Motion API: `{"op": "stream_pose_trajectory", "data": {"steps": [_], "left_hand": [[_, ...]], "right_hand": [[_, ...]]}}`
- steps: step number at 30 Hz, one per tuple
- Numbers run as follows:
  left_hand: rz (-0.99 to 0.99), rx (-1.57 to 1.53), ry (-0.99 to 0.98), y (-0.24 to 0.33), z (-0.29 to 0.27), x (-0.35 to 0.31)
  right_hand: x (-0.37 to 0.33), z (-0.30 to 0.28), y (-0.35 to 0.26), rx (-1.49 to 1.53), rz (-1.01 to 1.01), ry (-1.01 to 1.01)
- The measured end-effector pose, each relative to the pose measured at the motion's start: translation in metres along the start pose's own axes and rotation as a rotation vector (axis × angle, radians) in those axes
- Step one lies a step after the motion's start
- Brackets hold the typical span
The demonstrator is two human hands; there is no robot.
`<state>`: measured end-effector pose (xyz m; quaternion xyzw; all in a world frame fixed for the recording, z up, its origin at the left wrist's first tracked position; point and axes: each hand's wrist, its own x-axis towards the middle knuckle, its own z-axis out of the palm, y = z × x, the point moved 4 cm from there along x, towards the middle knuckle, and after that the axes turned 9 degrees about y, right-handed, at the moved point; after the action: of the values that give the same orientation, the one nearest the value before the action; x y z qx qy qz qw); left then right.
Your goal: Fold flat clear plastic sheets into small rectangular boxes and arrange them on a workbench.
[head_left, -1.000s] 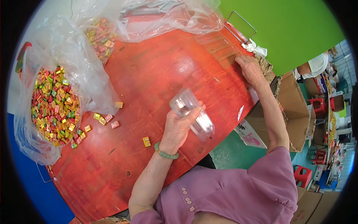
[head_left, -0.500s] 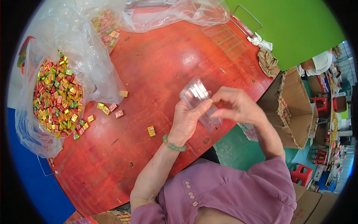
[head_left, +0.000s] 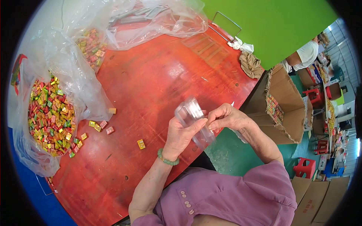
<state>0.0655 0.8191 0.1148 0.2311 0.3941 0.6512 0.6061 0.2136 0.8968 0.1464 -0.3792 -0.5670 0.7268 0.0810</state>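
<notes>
- Tray of clear plastic (head_left: 191,113), perhaps several nested, is held tilted above the near edge of the red desk (head_left: 124,162), in front of the person's body; this height likely leaves its rim free for both hands.
- Bulk sweets (head_left: 52,120) in coloured wrappers fill an open clear bag (head_left: 85,71) at the left; its slack mouth probably explains the few loose ones beside it.
- A single yellow sweet (head_left: 141,144) lies apart, between that bag and the left forearm.
- A brown cloth (head_left: 249,64) sits crumpled at the far right edge, seemingly pushed aside to keep the middle open.
- The left hand (head_left: 181,133), with a green bead bracelet above it, is closed around the tray, thumb across the top; its other fingers are mostly hidden.
- The right hand (head_left: 230,118) is narrow, thumb and forefinger close together at the tray's right side; whether they grip its edge cannot be told.
</notes>
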Motion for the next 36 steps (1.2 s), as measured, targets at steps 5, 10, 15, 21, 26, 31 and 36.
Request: {"op": "stream_pose_trajectory", "data": {"steps": [5,10,15,21,26,31,36], "left_hand": [[0.017,0.042,-0.015,-0.001,0.000,0.003],[-0.008,-0.061,0.144,0.001,-0.013,0.006],[-0.031,-0.137,0.125,0.002,-0.010,0.009],[-0.091,-0.121,0.092,0.001,-0.011,0.009],[-0.076,-0.140,0.064,-0.001,-0.013,0.010],[-0.093,-0.165,0.063,-0.002,-0.010,0.014],[-0.076,-0.180,0.069,-0.001,-0.011,0.012]], "right_hand": [[-0.009,-0.003,-0.005,-0.112,-0.092,0.057],[-0.027,-0.030,-0.059,-1.118,-0.770,0.642],[-0.002,-0.099,-0.050,-1.649,-0.885,0.657],[0.026,-0.146,-0.038,-1.852,-0.861,0.704],[0.043,-0.159,-0.036,-1.841,-0.878,0.757],[0.048,-0.168,-0.032,-1.814,-0.775,0.790],[0.018,-0.075,-0.052,-1.405,-0.705,0.783]]}}
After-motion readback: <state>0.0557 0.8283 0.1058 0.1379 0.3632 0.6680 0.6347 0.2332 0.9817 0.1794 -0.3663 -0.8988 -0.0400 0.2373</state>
